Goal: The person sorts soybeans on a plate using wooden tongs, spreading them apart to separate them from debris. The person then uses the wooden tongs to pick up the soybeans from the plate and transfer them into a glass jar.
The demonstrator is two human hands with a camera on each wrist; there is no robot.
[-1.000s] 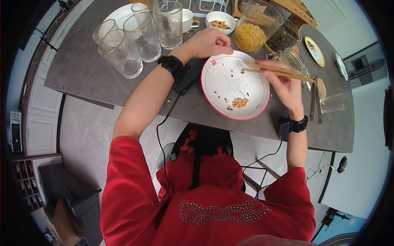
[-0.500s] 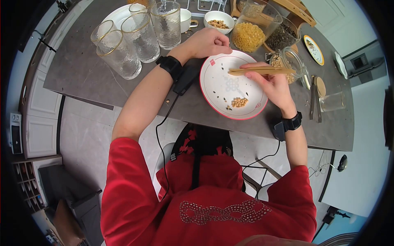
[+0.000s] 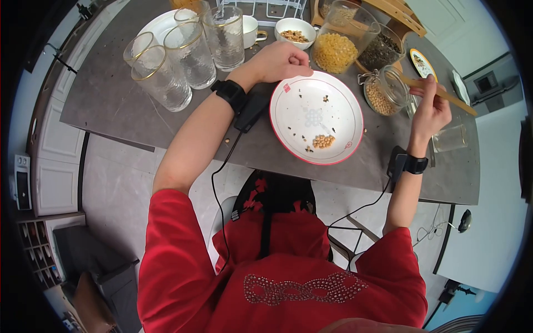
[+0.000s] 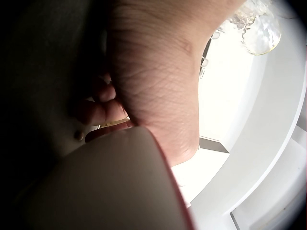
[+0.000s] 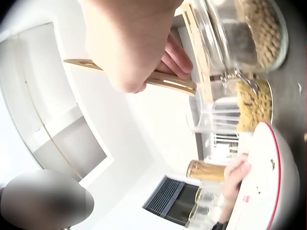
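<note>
A white plate [image 3: 337, 119] with a red rim carries a cluster of tan beans [image 3: 323, 141] and several dark bits. At its far edge my left hand [image 3: 280, 62] grips the rim; in the left wrist view curled fingers [image 4: 98, 110] show beside the plate's pale underside [image 4: 115, 182]. My right hand [image 3: 432, 115] holds wooden tongs [image 3: 444, 95] up at the right, away from the plate. Between thumb and fingers, the tongs' slotted length [image 5: 175, 82] shows in the right wrist view. Left of that hand stands an open clip-top glass jar [image 3: 383, 91] partly filled with tan beans.
Behind the plate stand a tall container of yellow pasta [image 3: 335, 53], a jar of dark bits [image 3: 380, 53] and a white bowl [image 3: 295, 33]. Several gold-rimmed glasses [image 3: 191, 58] crowd the left. A small glass [image 3: 451, 139] lies at the right; the table's front edge runs below the plate.
My right hand has swung from over the plate to the right, past the bean jar, lifting the tongs with it. My left hand stays at the plate's rim.
</note>
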